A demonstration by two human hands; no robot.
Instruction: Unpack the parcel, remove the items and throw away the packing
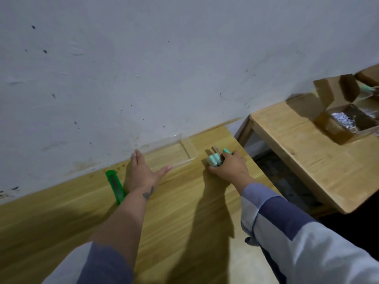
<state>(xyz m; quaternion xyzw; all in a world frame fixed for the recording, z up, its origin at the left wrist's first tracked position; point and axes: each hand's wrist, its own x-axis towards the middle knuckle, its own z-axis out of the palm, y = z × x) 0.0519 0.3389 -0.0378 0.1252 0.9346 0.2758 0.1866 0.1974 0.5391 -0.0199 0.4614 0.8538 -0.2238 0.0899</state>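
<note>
My right hand (227, 168) grips a bunch of mint-green pens (214, 159) just above the wooden table (184, 212), right of a clear plastic tray (184, 147) that stands against the wall. My left hand (143, 171) lies flat with straight fingers on the table, touching the tray's left end. The open cardboard parcel (338, 111), with shredded paper packing (346, 119) inside, sits on a lower wooden table (297, 152) at the far right.
A green utility knife (115, 186) lies on the table just left of my left wrist. A gap showing dark floor separates the two tables. The white wall runs along the table's far edge.
</note>
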